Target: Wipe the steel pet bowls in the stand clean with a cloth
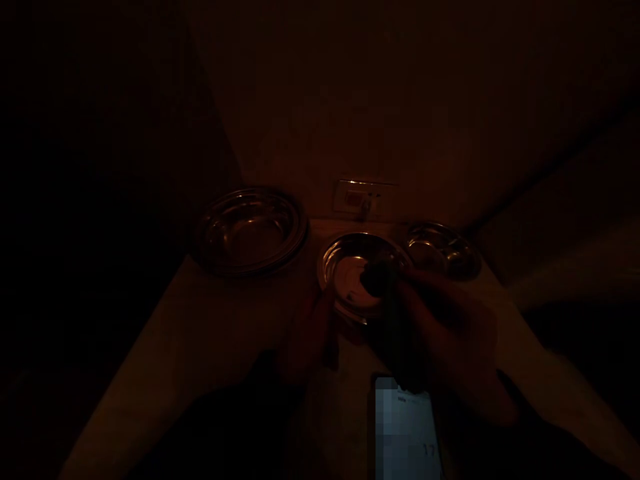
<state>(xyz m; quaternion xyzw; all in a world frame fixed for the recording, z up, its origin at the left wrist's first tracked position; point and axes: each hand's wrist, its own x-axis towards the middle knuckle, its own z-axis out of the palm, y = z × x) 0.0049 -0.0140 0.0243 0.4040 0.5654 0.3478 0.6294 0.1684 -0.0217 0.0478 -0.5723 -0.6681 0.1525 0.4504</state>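
The picture is very dark. A shiny steel plate (345, 277) with a raised rim is held at the middle of the table. My left hand (307, 333) is closed on its near left rim, thumb along the edge. Pinched in my right hand (453, 323) is a dark cloth (393, 320), bunched up at the plate's right inner side and hanging down below. Its folds hide part of the plate's right side. The tips of my right fingers are lost in shadow.
At the back left stand larger steel dishes (250, 263), seemingly stacked. A steel dish with compartments (450, 257) is at the back right. A lit phone (410, 433) lies near the front, below my right hand. Behind is a wall with a socket panel (355, 198).
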